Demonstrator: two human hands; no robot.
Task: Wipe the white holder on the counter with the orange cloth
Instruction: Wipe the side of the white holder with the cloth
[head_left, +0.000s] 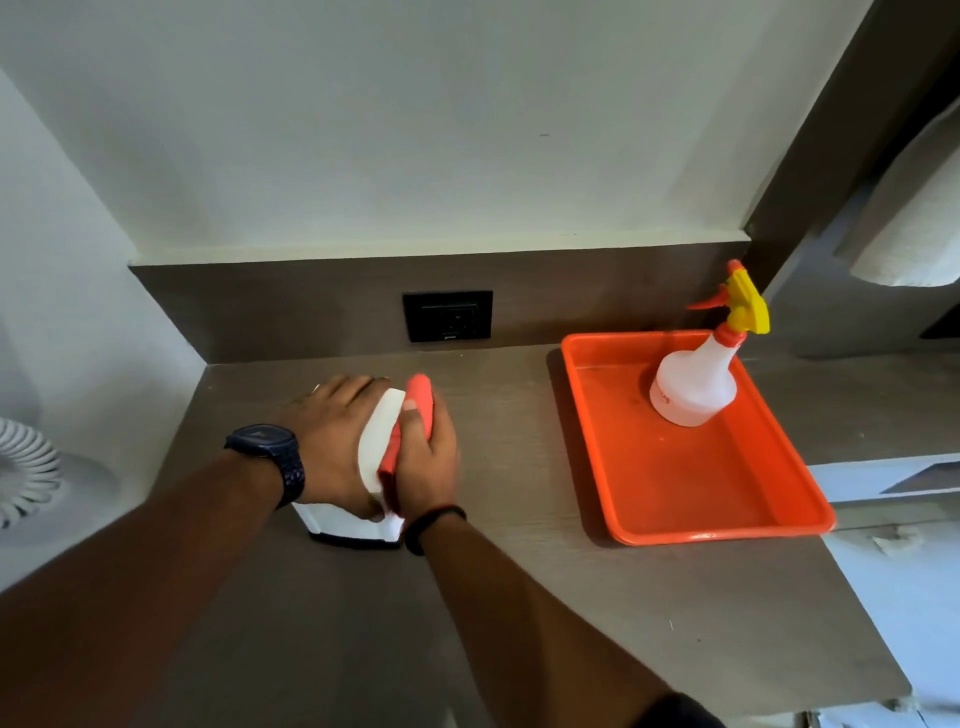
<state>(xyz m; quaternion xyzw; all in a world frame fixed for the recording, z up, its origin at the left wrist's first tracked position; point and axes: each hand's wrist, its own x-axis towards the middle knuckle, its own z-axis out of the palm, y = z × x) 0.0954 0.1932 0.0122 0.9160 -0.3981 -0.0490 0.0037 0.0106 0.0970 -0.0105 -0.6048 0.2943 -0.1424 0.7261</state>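
White holder (382, 441) upright on counter (519, 597), between both hands. Left hand (332, 441) clasps its left side, fingers curled over top. Right hand (426, 457) closed round orange cloth (418, 410), pressing it against holder's right face.

No text, label, brand or number is legible. The spray bottle (693, 382), standing in the orange tray (675, 467), bears a few small red characters low on its left side, too small and curved away to read. The black wall socket (448, 315) carries a small pale mark at its lower edge, too blurred to make out. The face of the wristwatch (262, 439) shows only a faint shape, without any digits that can be told.
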